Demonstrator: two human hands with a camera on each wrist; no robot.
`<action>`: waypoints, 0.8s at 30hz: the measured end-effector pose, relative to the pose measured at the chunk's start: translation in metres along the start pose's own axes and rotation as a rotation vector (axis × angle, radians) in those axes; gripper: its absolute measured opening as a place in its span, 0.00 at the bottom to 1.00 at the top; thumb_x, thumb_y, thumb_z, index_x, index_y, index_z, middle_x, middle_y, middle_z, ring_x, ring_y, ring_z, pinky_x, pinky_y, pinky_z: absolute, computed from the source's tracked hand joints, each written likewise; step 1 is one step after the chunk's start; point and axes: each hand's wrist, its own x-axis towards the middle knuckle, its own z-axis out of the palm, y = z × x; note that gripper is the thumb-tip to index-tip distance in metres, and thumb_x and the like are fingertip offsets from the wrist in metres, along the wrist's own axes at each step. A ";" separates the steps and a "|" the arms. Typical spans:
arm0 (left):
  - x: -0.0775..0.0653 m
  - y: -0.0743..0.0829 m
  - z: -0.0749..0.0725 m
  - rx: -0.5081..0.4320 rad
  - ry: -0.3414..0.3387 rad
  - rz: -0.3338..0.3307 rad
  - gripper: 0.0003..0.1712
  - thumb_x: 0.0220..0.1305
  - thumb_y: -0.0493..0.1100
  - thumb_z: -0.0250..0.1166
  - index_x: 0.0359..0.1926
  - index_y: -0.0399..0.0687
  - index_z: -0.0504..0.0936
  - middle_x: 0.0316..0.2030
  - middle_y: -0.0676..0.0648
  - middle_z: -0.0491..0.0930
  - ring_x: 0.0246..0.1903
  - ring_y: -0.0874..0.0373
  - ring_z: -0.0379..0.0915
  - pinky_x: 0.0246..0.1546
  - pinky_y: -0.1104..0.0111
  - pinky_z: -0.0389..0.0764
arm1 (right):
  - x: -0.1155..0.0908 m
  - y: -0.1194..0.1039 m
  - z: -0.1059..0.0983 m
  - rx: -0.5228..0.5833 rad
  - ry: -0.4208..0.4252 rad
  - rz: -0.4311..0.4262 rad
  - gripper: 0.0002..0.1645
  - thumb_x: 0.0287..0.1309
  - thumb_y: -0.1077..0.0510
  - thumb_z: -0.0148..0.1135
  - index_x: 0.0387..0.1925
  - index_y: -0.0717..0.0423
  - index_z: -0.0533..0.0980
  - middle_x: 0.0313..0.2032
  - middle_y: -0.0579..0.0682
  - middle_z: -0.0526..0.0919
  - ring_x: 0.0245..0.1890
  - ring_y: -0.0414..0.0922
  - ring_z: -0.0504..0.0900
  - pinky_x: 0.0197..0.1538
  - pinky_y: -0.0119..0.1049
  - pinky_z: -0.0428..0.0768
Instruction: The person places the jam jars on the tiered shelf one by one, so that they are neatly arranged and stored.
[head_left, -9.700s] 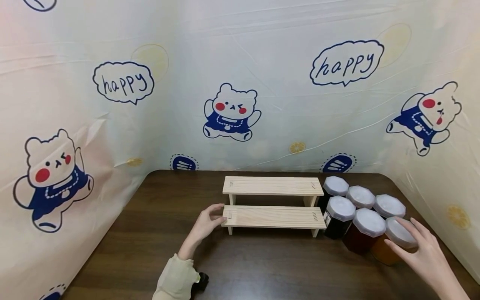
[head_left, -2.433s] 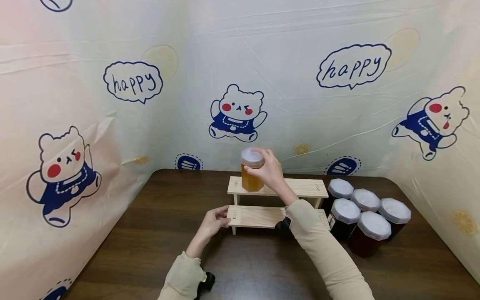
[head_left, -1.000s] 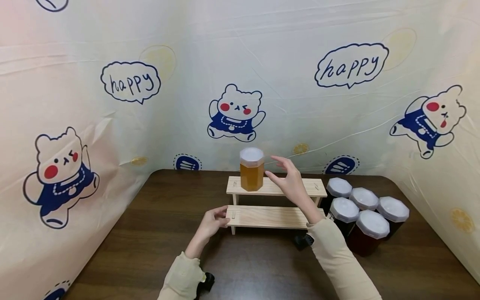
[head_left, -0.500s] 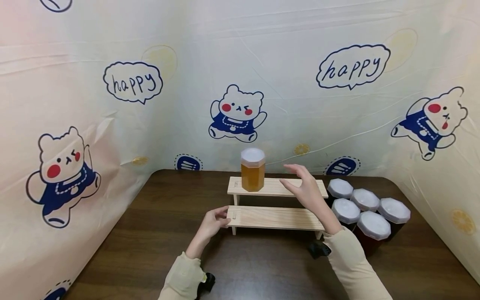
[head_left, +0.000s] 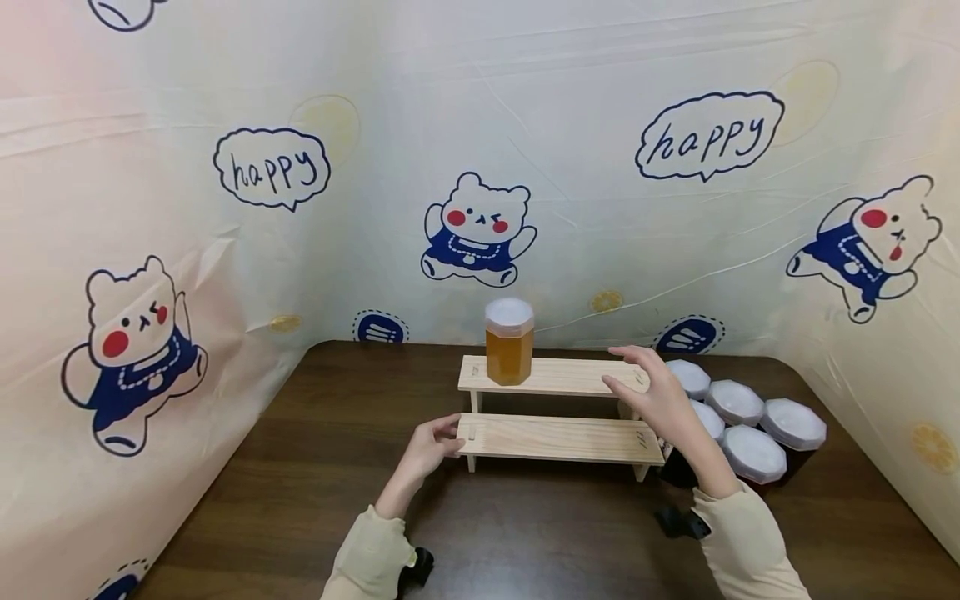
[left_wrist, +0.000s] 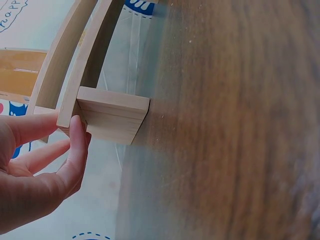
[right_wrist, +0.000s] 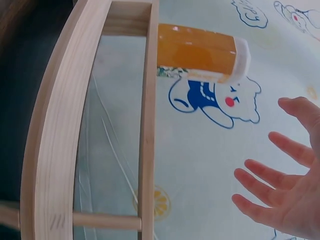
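Observation:
A two-tier wooden display shelf (head_left: 558, 438) stands on the table in the head view. My left hand (head_left: 427, 450) grips the left end of its lower board; in the left wrist view the thumb and fingers of that hand (left_wrist: 45, 170) lie on both faces of the board's end. On the upper board's left part stands an amber jar (head_left: 510, 354) upright, its octagonal lid whitish. My right hand (head_left: 660, 396) is over the upper board's right end, holding nothing. In the right wrist view its fingers are spread and apart from the amber jar (right_wrist: 200, 50).
Several dark jars with whitish octagonal lids (head_left: 753, 454) cluster on the table right of the shelf, partly hidden behind my right hand and forearm. The brown wooden table (head_left: 525, 533) is bounded by a printed cloth (head_left: 570, 208) at the back and both sides.
My right hand carried the amber jar from the right-hand cluster to the upper board, let go, and has drawn away rightward. My left hand keeps its grip on the lower board.

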 end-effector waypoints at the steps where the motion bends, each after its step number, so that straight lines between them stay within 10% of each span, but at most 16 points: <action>1: -0.002 0.003 0.000 0.004 -0.001 0.003 0.25 0.50 0.23 0.57 0.52 0.19 0.66 0.34 0.29 0.72 0.23 0.57 0.72 0.28 0.58 0.81 | -0.002 0.001 -0.002 -0.011 -0.002 -0.002 0.26 0.53 0.54 0.59 0.53 0.60 0.68 0.52 0.59 0.68 0.51 0.55 0.67 0.50 0.55 0.68; 14: -0.009 0.016 0.001 0.006 0.008 -0.007 0.24 0.50 0.22 0.55 0.52 0.19 0.66 0.34 0.28 0.72 0.23 0.59 0.71 0.30 0.56 0.80 | -0.022 0.017 -0.023 -0.108 0.038 -0.058 0.24 0.50 0.59 0.62 0.50 0.63 0.70 0.47 0.61 0.72 0.46 0.56 0.69 0.45 0.55 0.70; 24: 0.008 -0.016 0.001 0.031 0.016 -0.013 0.25 0.50 0.25 0.59 0.52 0.24 0.68 0.33 0.35 0.74 0.22 0.60 0.71 0.27 0.61 0.81 | -0.039 0.029 -0.036 -0.142 0.050 -0.041 0.23 0.48 0.61 0.63 0.47 0.64 0.71 0.46 0.59 0.73 0.46 0.55 0.71 0.43 0.49 0.69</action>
